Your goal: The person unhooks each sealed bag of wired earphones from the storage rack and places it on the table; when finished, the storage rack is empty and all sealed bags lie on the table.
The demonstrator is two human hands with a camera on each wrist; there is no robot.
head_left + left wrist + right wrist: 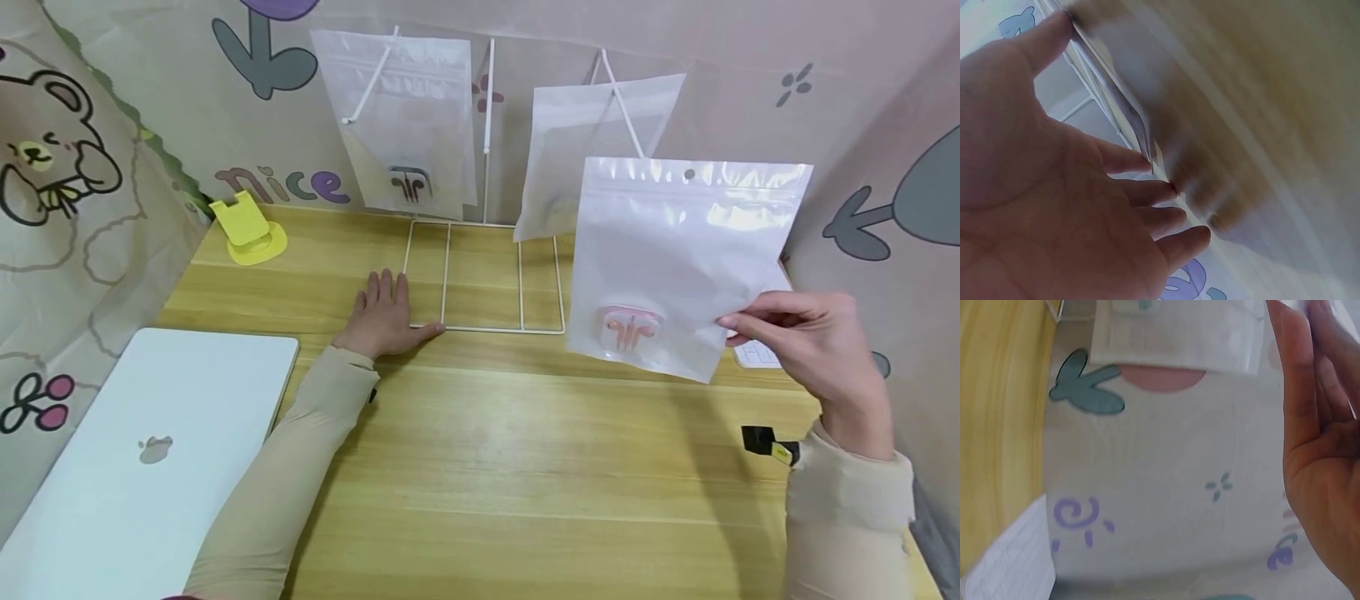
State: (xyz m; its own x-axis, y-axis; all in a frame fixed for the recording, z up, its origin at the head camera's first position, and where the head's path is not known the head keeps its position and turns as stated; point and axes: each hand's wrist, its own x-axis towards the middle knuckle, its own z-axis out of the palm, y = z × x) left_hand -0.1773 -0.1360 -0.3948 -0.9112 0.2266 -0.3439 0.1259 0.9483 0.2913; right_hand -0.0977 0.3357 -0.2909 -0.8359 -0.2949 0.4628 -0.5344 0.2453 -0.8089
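My right hand pinches the lower right edge of a white zip pouch, held up in front of the rack. Pink earphones in a small case show through its lower part. With fingers spread, my left hand rests on the table, thumb by the front left corner of the white wire rack. On the rack's left hook hangs a pouch with dark earphones; another pouch hangs on the right one. In the left wrist view the left palm fills the lower left.
A closed silver laptop lies at the left. Behind it stands a yellow phone stand. A white keyboard-like item sits partly hidden behind the held pouch. Printed cloth walls in the wooden table.
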